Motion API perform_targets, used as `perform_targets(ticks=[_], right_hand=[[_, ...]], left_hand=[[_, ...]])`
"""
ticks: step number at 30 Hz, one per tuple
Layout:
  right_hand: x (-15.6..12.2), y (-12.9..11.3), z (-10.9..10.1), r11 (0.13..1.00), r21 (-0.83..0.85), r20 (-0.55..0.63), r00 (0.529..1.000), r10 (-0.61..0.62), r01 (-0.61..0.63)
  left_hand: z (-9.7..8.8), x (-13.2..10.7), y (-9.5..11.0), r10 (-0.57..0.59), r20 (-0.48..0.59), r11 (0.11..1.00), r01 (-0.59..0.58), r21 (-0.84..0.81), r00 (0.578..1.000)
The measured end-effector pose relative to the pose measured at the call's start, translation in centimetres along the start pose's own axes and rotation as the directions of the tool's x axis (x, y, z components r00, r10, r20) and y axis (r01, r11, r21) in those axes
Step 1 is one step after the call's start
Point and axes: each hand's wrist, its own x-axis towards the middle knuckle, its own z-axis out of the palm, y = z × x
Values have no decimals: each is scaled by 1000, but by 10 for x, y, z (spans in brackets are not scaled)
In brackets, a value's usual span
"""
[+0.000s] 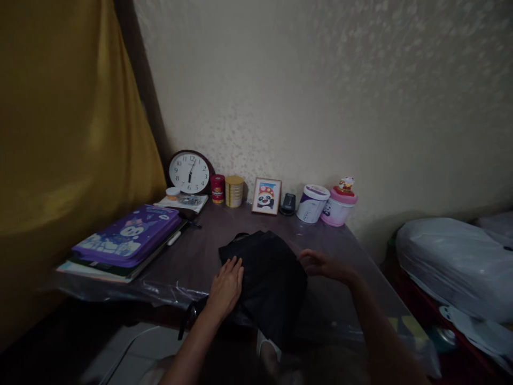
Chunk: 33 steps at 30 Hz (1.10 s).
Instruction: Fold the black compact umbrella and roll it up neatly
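Observation:
A folded black garment [269,278] lies on the dark table [200,251], its near end hanging over the front edge. My left hand [226,286] lies flat on its left side, fingers stretched out and together. My right hand [316,263] is at the garment's right edge, fingers curled, apparently pinching the cloth; the grip itself is hard to make out in the dim light.
A purple case [128,234] lies on books at the table's left. Along the wall stand a clock [189,171], a red tin [217,188], a gold tin [234,191], a framed panda picture [266,196], a white tub [312,202] and a pink jar [339,206]. A yellow curtain [60,133] hangs left; plastic-wrapped bundles [452,262] sit right.

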Motion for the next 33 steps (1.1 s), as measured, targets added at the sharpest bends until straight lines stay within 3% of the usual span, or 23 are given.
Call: perform_targets(ticks=[7, 11, 16, 25, 33], right_hand=[[3, -2, 1, 962, -258, -5, 995, -99, 94], [5, -3, 2, 956, -269, -5, 992, -125, 120], [7, -8, 6, 960, -238, -89, 981, -170, 145], [27, -22, 17, 947, -208, -272, 915, -297, 246], [69, -23, 38, 946, -217, -462, 828, -317, 241]], left_hand=[[-7, 1, 4, -8, 54, 1000, 7, 6, 999], [-9, 1, 5, -21, 65, 999, 23, -29, 998], [-3, 4, -2, -2, 59, 989, 11, -145, 998], [9, 14, -18, 48, 42, 964, -35, -264, 998], [-9, 13, -17, 154, 23, 902, -131, -412, 988]])
